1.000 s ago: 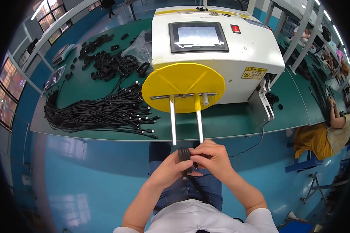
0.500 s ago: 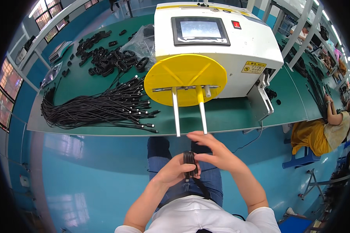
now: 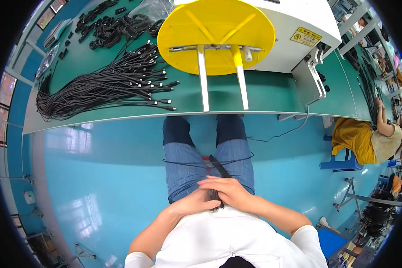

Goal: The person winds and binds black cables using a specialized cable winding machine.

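Observation:
Close against my white shirt, a small coiled black cable [image 3: 214, 199] is gripped between my two hands. My left hand [image 3: 193, 202] wraps around it from the left, thumb pressed along its near side. From the right, my right hand [image 3: 231, 191] lies over its top, fingers bent across it and over the left fingers. Most of the bundle is hidden under the hands. Just beyond them, a black strap-like strip [image 3: 219, 166] slants over my lap, and a thin black cord loops across my thighs.
A green table [image 3: 134, 107] stands ahead, its edge beyond my knees. On it are a long bunch of black cables [image 3: 98, 87], several coiled cables [image 3: 116, 31], and a white machine [image 3: 295, 27] with a yellow disc [image 3: 219, 27] and two protruding rods. Another person [image 3: 370, 138] sits far right.
My right hand has come down from its raised, spread pose onto the coiled cable. Both hands have drawn closer to my body, and the view has tilted lower.

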`<state>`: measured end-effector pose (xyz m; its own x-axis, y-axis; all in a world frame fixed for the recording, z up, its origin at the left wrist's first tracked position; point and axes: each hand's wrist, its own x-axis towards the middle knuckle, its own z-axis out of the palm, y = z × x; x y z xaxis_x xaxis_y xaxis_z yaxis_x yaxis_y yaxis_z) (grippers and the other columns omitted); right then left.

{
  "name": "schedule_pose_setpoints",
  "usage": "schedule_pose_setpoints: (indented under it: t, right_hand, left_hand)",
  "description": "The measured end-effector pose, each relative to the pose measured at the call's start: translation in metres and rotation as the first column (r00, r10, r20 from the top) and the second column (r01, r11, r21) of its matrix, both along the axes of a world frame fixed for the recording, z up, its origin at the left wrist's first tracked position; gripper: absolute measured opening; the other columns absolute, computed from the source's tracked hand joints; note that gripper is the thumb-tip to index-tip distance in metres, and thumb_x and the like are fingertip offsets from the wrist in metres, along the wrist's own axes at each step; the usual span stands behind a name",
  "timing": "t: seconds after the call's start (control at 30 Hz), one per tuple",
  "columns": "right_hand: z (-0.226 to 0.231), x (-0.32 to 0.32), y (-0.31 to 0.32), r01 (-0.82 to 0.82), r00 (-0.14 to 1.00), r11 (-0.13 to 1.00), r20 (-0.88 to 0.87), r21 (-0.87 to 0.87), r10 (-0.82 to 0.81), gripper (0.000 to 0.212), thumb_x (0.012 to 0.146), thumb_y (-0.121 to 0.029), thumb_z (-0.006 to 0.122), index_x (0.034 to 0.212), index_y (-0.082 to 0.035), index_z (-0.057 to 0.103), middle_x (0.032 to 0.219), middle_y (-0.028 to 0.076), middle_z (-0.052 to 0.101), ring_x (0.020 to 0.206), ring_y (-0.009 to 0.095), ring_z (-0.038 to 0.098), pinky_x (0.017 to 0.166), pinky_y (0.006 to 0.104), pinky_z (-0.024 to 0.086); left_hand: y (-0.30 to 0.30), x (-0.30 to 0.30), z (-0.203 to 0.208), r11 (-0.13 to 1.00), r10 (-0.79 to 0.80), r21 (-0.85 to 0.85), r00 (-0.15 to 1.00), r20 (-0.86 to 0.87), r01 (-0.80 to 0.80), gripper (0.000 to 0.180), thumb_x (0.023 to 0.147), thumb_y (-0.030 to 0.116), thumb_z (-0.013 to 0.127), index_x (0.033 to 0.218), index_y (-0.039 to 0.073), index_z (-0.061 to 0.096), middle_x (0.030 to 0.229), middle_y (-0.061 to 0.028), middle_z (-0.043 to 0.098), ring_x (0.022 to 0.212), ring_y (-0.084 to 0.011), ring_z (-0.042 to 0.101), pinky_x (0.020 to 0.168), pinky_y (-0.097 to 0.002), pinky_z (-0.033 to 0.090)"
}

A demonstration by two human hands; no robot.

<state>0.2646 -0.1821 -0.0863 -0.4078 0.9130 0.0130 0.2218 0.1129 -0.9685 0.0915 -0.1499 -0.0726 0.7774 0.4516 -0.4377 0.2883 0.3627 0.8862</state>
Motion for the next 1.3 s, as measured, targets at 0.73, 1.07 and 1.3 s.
schedule_pose_setpoints:
  t: [0.73, 1.07, 1.3]
  right_hand:
    - [0.038, 0.012, 0.066, 0.031, 0.952, 0.938, 0.277, 0.345, -0.133, 0.038, 0.073, 0.0, 0.059, 0.111, 0.001, 0.058, 0.103, 0.019, 0.064, 0.09, 0.033, 0.064, 0.079, 0.0356, 0.052]
    - [0.025, 0.018, 0.07, 0.116, 0.955, 0.99, 0.284, -0.079, -0.089, 0.037, 0.086, -0.007, 0.049, 0.122, 0.001, 0.051, 0.104, 0.023, 0.063, 0.088, 0.034, 0.064, 0.078, 0.0378, 0.052]
    - [0.038, 0.027, 0.072, 0.066, 0.794, 0.866, -0.499, -0.497, -0.347, 0.034, 0.09, -0.018, 0.054, 0.118, 0.002, 0.053, 0.105, 0.021, 0.063, 0.092, 0.031, 0.064, 0.081, 0.0427, 0.053]
  left_hand:
    - [0.069, 0.021, 0.001, 0.871, 0.12, -0.492, 0.965, 0.233, 0.01, 0.041, 0.08, 0.003, 0.055, 0.119, -0.003, 0.046, 0.105, -0.0154, 0.059, 0.092, -0.0287, 0.064, 0.076, -0.0417, 0.058]
    - [0.068, 0.03, -0.003, 0.869, 0.231, -0.491, 0.921, 0.314, -0.05, 0.036, 0.085, 0.017, 0.063, 0.113, -0.004, 0.053, 0.103, -0.0157, 0.06, 0.093, -0.0274, 0.064, 0.071, -0.0375, 0.059]
    - [0.072, 0.018, 0.033, 0.927, 0.183, -0.366, 0.953, 0.243, -0.084, 0.04, 0.081, 0.011, 0.066, 0.116, -0.004, 0.051, 0.106, -0.0153, 0.061, 0.095, -0.0266, 0.064, 0.069, -0.0341, 0.058]
